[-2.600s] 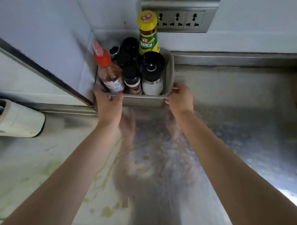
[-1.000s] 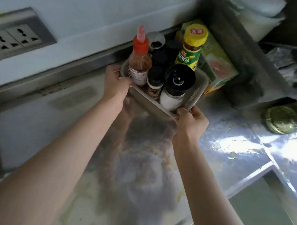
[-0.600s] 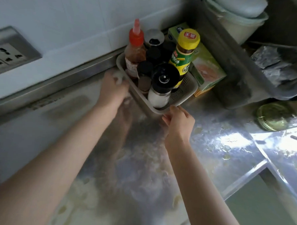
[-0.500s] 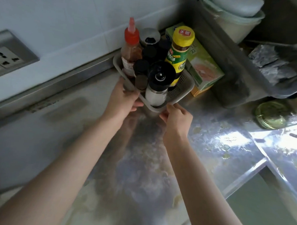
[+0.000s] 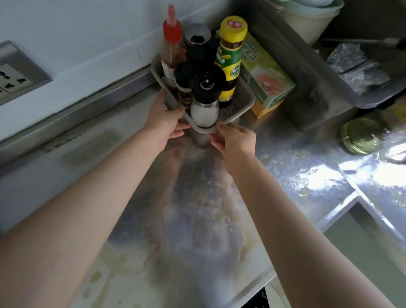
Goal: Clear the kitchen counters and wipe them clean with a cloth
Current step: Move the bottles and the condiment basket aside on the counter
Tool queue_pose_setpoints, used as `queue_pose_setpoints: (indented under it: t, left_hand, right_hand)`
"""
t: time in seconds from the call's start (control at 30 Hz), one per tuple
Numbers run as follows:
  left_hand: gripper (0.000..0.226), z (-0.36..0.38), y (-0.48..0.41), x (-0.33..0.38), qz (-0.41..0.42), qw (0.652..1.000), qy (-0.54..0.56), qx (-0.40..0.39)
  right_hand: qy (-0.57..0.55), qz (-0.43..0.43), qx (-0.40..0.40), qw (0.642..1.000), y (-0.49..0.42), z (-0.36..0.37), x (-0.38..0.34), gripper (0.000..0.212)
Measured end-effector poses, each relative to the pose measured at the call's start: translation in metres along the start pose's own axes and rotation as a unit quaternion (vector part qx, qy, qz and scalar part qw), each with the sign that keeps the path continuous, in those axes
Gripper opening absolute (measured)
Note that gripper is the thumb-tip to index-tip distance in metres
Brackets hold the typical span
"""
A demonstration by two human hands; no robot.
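Note:
A grey plastic basket (image 5: 243,106) stands on the stained steel counter (image 5: 195,211) against the back wall. It holds a red-capped sauce bottle (image 5: 171,47), a yellow-capped bottle (image 5: 229,59), a black-topped grinder (image 5: 207,84) and several dark jars. My left hand (image 5: 164,119) grips the basket's near left side, fingers curled under it. My right hand (image 5: 235,141) pinches the near corner, thumb on the rim. No cloth is in view.
A green and orange box (image 5: 266,72) lies right behind the basket, beside a large grey tub (image 5: 306,65) with a white pot (image 5: 308,14) above it. A glass dish (image 5: 361,135) sits at the right. A wall socket (image 5: 9,80) is at left, a sink opening (image 5: 368,242) at lower right.
Both hands carried the basket from the left corner by the socket to the right, next to the green box. They then shifted from its sides to its near corner.

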State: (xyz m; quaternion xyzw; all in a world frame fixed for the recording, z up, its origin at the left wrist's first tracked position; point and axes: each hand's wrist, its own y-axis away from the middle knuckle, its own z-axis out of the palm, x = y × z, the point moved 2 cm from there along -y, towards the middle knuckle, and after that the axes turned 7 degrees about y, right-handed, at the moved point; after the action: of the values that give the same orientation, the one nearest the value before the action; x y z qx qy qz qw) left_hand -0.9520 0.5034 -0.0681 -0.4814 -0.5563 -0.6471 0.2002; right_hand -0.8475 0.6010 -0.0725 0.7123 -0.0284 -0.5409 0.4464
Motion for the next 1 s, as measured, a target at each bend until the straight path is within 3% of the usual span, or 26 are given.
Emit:
queue_pose_setpoints:
  t: [0.1, 0.17, 0.27, 0.33, 0.47, 0.6, 0.7, 0.87, 1.0]
  left_hand:
    - [0.009, 0.001, 0.02, -0.005, 0.071, 0.991, -0.107, 0.047]
    - [0.008, -0.001, 0.04, -0.018, 0.114, 0.977, -0.174, 0.036]
    - [0.022, 0.003, 0.085, -0.042, 0.144, 0.963, -0.226, -0.04]
    - [0.018, 0.009, 0.124, -0.057, 0.158, 0.95, -0.254, -0.088]
    - [0.015, 0.021, 0.195, -0.09, 0.157, 0.934, -0.276, -0.164]
    - [0.017, 0.052, 0.256, -0.125, 0.104, 0.926, -0.289, -0.219]
    - [0.015, 0.096, 0.299, -0.146, 0.071, 0.917, -0.279, -0.275]
    - [0.009, 0.191, 0.357, -0.159, 0.099, 0.872, -0.319, -0.357]
    - [0.011, 0.267, 0.394, -0.169, 0.132, 0.848, -0.336, -0.388]
  right_hand:
    - [0.192, -0.086, 0.003, 0.978, 0.006, -0.024, 0.006, 0.02]
    - [0.302, -0.152, 0.002, 0.941, 0.022, -0.047, 0.012, 0.022]
    - [0.366, -0.2, -0.018, 0.909, 0.056, -0.088, 0.031, 0.019]
    - [0.4, -0.208, -0.038, 0.892, 0.084, -0.117, 0.047, 0.02]
    - [0.403, -0.195, -0.043, 0.893, 0.145, -0.188, 0.085, 0.018]
    - [0.355, -0.138, 0.023, 0.924, 0.202, -0.268, 0.129, 0.009]
    - [0.336, -0.096, 0.081, 0.933, 0.241, -0.328, 0.16, 0.02]
    - [0.285, -0.037, 0.159, 0.945, 0.291, -0.427, 0.203, 0.016]
    - [0.262, -0.046, 0.183, 0.946, 0.3, -0.495, 0.223, 0.023]
